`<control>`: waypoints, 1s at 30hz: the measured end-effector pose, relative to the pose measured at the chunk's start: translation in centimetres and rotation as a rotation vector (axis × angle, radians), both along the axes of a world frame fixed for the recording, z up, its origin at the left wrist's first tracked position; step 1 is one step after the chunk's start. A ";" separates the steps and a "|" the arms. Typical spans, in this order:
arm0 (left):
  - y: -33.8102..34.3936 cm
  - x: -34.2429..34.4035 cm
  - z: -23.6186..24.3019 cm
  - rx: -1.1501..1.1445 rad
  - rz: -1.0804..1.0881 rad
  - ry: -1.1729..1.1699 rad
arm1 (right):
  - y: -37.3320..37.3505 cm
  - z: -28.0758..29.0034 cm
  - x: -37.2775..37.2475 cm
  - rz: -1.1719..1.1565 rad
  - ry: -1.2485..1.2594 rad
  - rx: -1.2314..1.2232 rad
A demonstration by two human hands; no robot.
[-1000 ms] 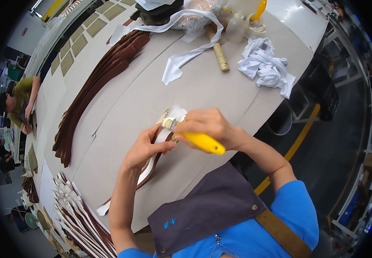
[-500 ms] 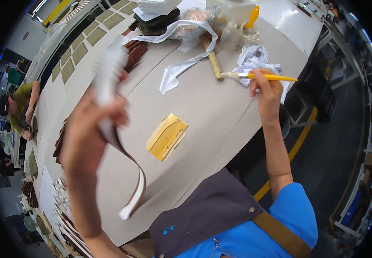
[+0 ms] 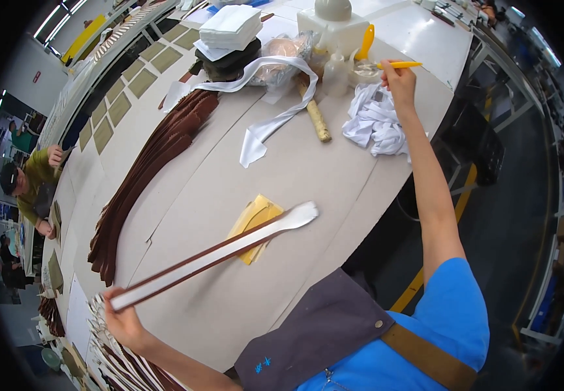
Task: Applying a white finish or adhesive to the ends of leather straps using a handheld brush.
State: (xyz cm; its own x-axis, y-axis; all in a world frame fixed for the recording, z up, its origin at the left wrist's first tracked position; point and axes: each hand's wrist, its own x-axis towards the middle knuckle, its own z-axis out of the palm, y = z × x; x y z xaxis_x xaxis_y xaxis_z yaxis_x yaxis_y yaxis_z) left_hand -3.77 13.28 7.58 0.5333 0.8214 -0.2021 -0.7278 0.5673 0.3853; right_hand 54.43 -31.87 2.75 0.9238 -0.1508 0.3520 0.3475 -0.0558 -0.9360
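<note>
My left hand (image 3: pixel 123 320) grips the lower-left end of a brown strap with a white face (image 3: pixel 210 259). The strap runs diagonally up to a wider white end, crossing over a yellow block (image 3: pixel 260 210) on the table. My right hand (image 3: pixel 400 85) holds a yellow-handled brush (image 3: pixel 409 64) at a glue pot (image 3: pixel 364 74), where another yellow handle (image 3: pixel 365 42) stands upright; the brush tip is too small to make out. Below that hand lies a crumpled white cloth (image 3: pixel 370 124).
Brown strips (image 3: pixel 142 173) lie left on the table (image 3: pixel 184 215), white strips (image 3: pixel 109 348) lower left. A stick (image 3: pixel 318 124), white ribbon (image 3: pixel 256 146), plastic bottle (image 3: pixel 334 75) and stacked white pads (image 3: pixel 230 26) lie farther back. A co-worker (image 3: pixel 34 182) works at the far left.
The right hand has carried the brush from the yellow block up to the glue pot. The left hand swept the strap up, then moved down-left, leaving it stretched over the block.
</note>
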 end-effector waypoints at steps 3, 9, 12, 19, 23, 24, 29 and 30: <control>-0.3 -4.7 -6.1 0.025 0.190 0.175 | 1.1 -1.0 3.1 0.015 0.028 -0.133; -10.0 -9.6 -9.0 -0.138 0.234 0.756 | 2.1 -2.1 7.5 -0.041 0.075 -0.540; -15.7 -8.6 -9.2 0.182 0.206 0.834 | 1.6 -1.4 8.2 -0.005 0.043 -0.574; -17.1 6.7 -6.6 0.467 -0.556 0.380 | 1.7 -1.2 4.2 -0.137 -0.139 -0.458; -23.1 15.2 -3.1 0.691 -0.938 0.510 | 1.1 -0.5 2.6 -0.087 -0.164 -0.612; -24.3 16.5 -2.1 0.819 -1.074 0.536 | 1.0 -0.1 2.4 -0.066 -0.199 -0.680; -26.8 21.5 -2.1 1.480 -1.385 0.493 | 0.7 0.5 1.4 -0.002 -0.521 -0.778; -26.5 21.8 -2.6 1.814 -1.361 0.508 | 0.6 0.4 1.2 0.019 -0.521 -0.888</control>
State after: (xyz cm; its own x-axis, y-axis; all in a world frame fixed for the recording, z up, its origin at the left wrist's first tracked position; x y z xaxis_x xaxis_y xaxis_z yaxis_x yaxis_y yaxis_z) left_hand 18.04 -13.18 5.00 0.8927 -0.4118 -0.1832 -0.0789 -0.5429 0.8361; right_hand 55.65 -31.23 3.15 0.6242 0.3719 0.6870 0.7065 -0.6442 -0.2931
